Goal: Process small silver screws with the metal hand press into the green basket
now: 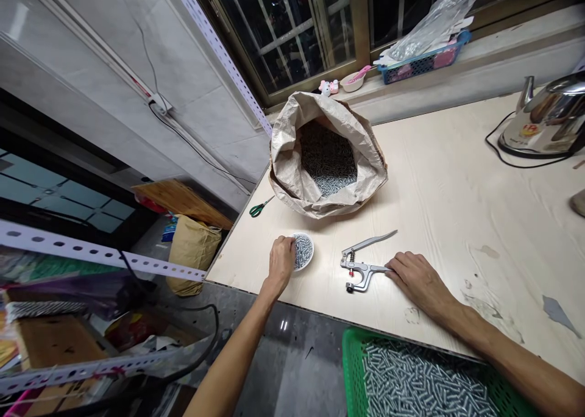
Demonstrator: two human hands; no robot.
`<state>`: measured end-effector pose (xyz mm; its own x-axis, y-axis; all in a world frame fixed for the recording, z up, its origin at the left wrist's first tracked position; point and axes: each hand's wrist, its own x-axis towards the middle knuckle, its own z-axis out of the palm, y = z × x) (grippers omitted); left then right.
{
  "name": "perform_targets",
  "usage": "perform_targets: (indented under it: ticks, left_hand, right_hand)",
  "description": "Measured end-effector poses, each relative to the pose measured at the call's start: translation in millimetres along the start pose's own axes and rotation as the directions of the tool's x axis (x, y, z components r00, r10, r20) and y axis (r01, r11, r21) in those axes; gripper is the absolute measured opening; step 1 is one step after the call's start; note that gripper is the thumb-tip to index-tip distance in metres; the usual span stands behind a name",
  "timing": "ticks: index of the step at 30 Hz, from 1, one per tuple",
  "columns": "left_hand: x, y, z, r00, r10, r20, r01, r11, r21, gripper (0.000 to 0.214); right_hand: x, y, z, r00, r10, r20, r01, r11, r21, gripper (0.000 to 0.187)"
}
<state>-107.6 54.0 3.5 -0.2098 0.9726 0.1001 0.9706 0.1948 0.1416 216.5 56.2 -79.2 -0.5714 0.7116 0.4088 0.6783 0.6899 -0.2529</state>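
My left hand is at the left rim of a small white bowl full of small silvery metal pieces. Its fingers are drawn together; what they grip, if anything, is hidden. My right hand rests on the table and closes on the lower handle end of grey metal snap pliers. These pliers lie flat, with their two handles spread apart and a spring and a red part at the head. Behind the bowl stands an open woven sack holding many similar metal pieces.
Green-handled scissors lie left of the sack on the pale table. A steel kettle with a cord stands at the right. Below the front edge is a green basket of metal cylinders. A blue basket sits on the sill.
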Motion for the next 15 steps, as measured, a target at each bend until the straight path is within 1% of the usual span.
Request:
perform_targets:
  ticks: [2,4,6,8,10,12,15]
  left_hand:
    - [-1.4,-3.1,-4.7,0.999,-0.020,-0.050,0.016,0.997,-0.073,0.029]
    - [-9.8,-2.1,-8.9,0.994,-0.004,-0.110,-0.012,0.989,-0.149,0.029]
    - [-25.3,3.8,-8.3,0.987,0.070,-0.145,-0.101,0.969,-0.225,0.027]
    - [-45.4,12.5,-0.7,0.973,0.189,-0.136,-0.221,0.931,-0.289,0.025]
    - [-65.0,20.7,12.1,0.948,0.303,-0.094,-0.317,0.899,-0.301,0.026]
    - [-79.4,26.4,25.0,0.930,0.367,-0.014,-0.359,0.903,-0.234,0.027]
    - [-87.8,30.8,35.2,0.921,0.354,0.160,-0.355,0.934,-0.023,0.029]
  right_hand:
    - [0.3,-0.3,-0.6,1.000,-0.003,0.001,0.003,1.000,-0.003,0.017]
    - [0.9,-0.7,-1.6,1.000,0.001,0.001,-0.001,1.000,-0.003,0.017]
    - [1.6,-1.3,-3.1,1.000,0.007,0.004,-0.006,1.000,-0.001,0.018]
    - [2.3,-1.7,-4.6,1.000,0.010,0.011,-0.010,1.000,0.002,0.018]
    - [2.8,-1.9,-5.9,1.000,0.015,0.016,-0.015,1.000,0.001,0.019]
    - [3.0,-1.9,-6.5,1.000,0.019,0.017,-0.019,1.000,-0.002,0.019]
    - [2.8,-1.7,-6.2,0.999,0.023,0.022,-0.023,1.000,-0.006,0.017]
